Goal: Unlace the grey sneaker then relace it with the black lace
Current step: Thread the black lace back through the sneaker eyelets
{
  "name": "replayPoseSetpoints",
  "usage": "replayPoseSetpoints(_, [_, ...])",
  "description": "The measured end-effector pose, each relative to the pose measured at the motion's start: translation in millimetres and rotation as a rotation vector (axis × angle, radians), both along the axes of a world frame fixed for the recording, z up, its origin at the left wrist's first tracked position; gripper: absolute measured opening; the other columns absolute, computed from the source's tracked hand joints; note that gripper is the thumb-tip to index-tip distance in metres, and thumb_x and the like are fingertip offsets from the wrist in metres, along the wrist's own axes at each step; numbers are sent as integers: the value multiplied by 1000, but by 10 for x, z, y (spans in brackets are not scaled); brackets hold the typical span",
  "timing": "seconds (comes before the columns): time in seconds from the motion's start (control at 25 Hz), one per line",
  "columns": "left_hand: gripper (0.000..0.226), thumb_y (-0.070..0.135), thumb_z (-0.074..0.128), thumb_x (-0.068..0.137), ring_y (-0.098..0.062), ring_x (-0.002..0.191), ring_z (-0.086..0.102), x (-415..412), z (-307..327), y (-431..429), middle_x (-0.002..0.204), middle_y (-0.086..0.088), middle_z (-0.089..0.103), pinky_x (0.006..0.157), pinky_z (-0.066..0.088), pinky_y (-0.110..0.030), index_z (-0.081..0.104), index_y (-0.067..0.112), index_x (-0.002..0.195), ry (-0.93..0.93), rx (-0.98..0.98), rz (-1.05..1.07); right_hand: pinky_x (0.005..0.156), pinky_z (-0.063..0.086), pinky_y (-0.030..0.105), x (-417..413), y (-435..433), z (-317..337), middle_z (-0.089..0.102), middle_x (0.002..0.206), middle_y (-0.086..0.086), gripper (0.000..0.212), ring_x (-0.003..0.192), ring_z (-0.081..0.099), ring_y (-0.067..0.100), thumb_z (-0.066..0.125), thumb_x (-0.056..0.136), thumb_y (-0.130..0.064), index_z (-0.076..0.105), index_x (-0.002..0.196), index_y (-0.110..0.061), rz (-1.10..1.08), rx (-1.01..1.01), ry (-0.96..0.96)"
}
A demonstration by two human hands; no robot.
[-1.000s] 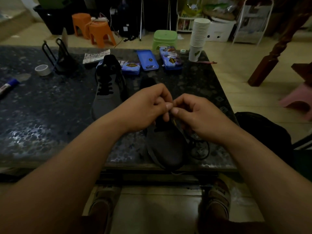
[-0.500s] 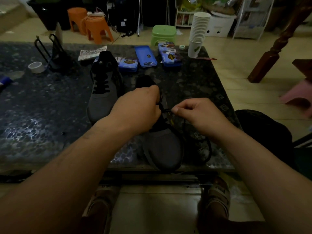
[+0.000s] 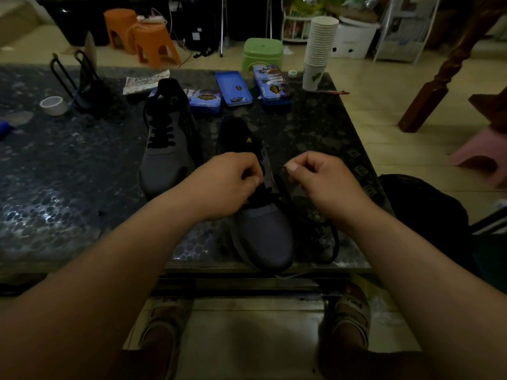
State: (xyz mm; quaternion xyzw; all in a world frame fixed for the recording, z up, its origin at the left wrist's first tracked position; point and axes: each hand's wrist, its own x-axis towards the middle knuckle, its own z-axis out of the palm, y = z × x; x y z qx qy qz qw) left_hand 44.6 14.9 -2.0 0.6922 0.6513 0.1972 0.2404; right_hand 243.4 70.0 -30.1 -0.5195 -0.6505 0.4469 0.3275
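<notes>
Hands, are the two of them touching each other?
Apart. The head view shows the left hand and the right hand with a clear gap, the grey sneaker showing between them.

Open tabletop (image 3: 68, 174) left of the laced sneaker (image 3: 167, 149); blue tins (image 3: 233, 89), cup stack (image 3: 319, 50) beyond.

The sneaker (image 3: 264, 237) stands on the desk (image 3: 68, 174) with its toe at the near edge. The left hand (image 3: 227, 185) pinches the lace (image 3: 333, 242) at the eyelets. The right hand (image 3: 321, 182) pinches it just beside the sneaker, and the slack loops near the toe. A second sneaker (image 3: 167, 160), laced, stands further left. Tins (image 3: 233, 87) and cups (image 3: 321, 48) are behind.
</notes>
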Motion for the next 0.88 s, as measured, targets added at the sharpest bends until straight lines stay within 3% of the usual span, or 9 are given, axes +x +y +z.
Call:
replayPoseSetpoints(0.12, [7,25,63,100,-10,79,62,51,-34,54,87,7,65,65,48,-29,64,25,93,22,35,93,69,49,16,-54,26,10,73,85,-5,13,73,61,-1,66,100,-25,76,95,-19,17,113,13])
replayPoseSetpoints(0.24, [11,30,66,99,-11,79,64,69,-69,98,84,7,68,69,52,-31,65,29,87,64,33,119,73,51,23,-86,50,-41,74,86,-6,14,79,67,5,66,100,-26,77,94,-18,92,107,-111])
replayPoseSetpoints(0.36, [14,30,63,101,-13,83,65,69,-69,106,88,6,69,74,55,-34,66,31,88,74,17,100,66,48,22,-65,59,-83,73,82,-8,16,74,65,3,65,100,-31,76,91,-22,109,89,-244])
replayPoseSetpoints(0.64, [15,33,68,99,-4,59,60,3,55,68,76,9,65,61,47,-27,65,24,87,104,-48,-13,48,44,17,-5,64,-12,73,74,-5,21,51,57,2,61,102,-27,73,87,-19,-15,6,-150])
replayPoseSetpoints(0.76, [14,23,59,104,-11,48,63,22,49,65,67,6,68,50,46,-24,60,18,91,-22,-15,70,50,44,28,0,43,-8,75,75,6,23,56,57,18,62,99,-24,74,85,-10,83,-135,-144])
replayPoseSetpoints(0.88, [9,16,55,103,-14,48,66,41,48,92,79,0,74,47,47,-24,58,18,95,-83,-45,105,45,34,25,-42,3,-72,75,78,12,26,50,49,14,63,100,-26,73,82,-10,146,-185,-122])
